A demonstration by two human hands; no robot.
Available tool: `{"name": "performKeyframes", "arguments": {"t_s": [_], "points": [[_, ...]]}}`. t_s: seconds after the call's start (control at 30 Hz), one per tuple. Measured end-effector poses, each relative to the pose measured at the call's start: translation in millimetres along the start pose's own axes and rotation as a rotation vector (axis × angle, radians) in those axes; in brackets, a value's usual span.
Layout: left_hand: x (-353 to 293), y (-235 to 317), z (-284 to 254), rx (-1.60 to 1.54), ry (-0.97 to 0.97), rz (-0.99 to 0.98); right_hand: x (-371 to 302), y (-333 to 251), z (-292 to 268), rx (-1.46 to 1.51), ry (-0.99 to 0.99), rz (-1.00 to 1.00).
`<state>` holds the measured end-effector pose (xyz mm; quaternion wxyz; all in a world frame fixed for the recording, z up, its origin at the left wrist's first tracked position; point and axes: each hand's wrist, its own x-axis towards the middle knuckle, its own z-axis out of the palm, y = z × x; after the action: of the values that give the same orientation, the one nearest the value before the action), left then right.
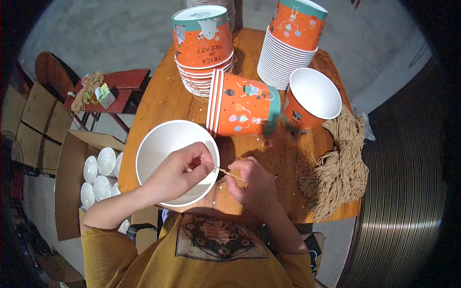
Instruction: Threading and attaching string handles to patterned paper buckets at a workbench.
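Observation:
My left hand [185,168] is closed in a pinch over the right rim of a large white-lined paper bucket [150,144], gripping one end of a thin tan cord [222,171]. Just outside that rim, my right hand [254,185] pinches the same cord between thumb and forefinger. The short stretch between both hands looks twisted or knotted; the fingers hide the rest. Beyond my hands, some nested orange paper buckets [245,106] with a teal band and cartoon figures lie on their side. A single bucket [314,93] stands to their right, its white inside facing up.
On the wooden table [283,144], a tan cord bundle [338,165] lies at right. Stacked buckets stand at the back left [204,45] and back right [290,45]. Left of the table, a cardboard box [69,187] holds several white cups. A red bench [122,79] stands behind.

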<state>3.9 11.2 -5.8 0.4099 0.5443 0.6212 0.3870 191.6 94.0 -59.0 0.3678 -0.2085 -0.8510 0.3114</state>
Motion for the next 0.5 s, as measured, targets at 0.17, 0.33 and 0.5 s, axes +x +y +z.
{"name": "performKeyframes", "arguments": {"t_s": [0.17,0.33,0.5], "points": [[0.8,2.1,0.8,0.014,-0.006,-0.009,-3.0,3.4,1.9,0.051,-0.016,0.027],[0.8,0.6,1.8,0.019,-0.008,-0.01,-3.2,-1.8,5.0,0.119,0.027,0.128],[1.0,0.2,1.9,0.009,-0.002,0.01,-0.5,5.5,7.0,-0.016,0.042,-0.047]]}}
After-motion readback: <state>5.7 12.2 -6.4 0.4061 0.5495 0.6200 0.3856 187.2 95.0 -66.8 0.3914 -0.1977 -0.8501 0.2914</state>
